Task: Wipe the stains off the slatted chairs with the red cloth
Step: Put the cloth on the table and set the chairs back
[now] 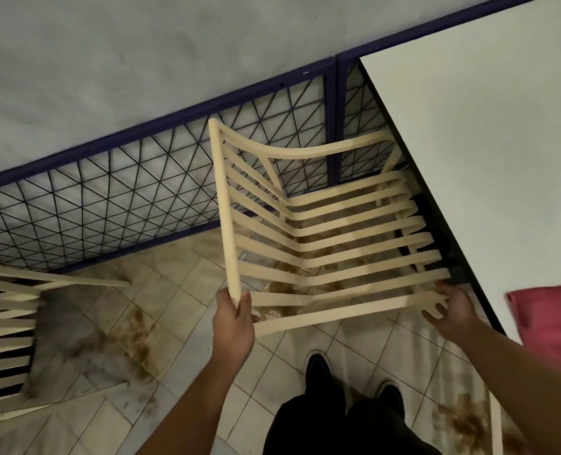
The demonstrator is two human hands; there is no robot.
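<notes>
The floor (180, 290) is laid with pale square tiles set on the diagonal, and brown, smeary stains (134, 323) spread over them, thickest under and beside the chairs. Along the far side runs a fence (141, 178) with a dark blue metal frame and thin black wire crossed into triangles; beyond it lies flat grey concrete (141, 60). On the right stands a table (486, 126) with a smooth white top and a dark edge. The red cloth (552, 320) lies on that top at the right border of the view, soft and matte, apart from both hands. In the middle is a cream slatted chair (338, 244), its long, flat slats bending from the back down into the seat, with rounded rails at the sides and its seat end close against the table's edge. The left hand (234, 323) grips the lower end of the chair's near side rail, fingers curled round it. The right hand (453, 311) is spread, fingers apart and loosely bent at the slat ends by the table; it clasps nothing. A second chair (6, 323) of the same cream slats shows blurred at the left. Below, dark trousers (322, 421) and black shoes (318, 366) stand on the tiles.
</notes>
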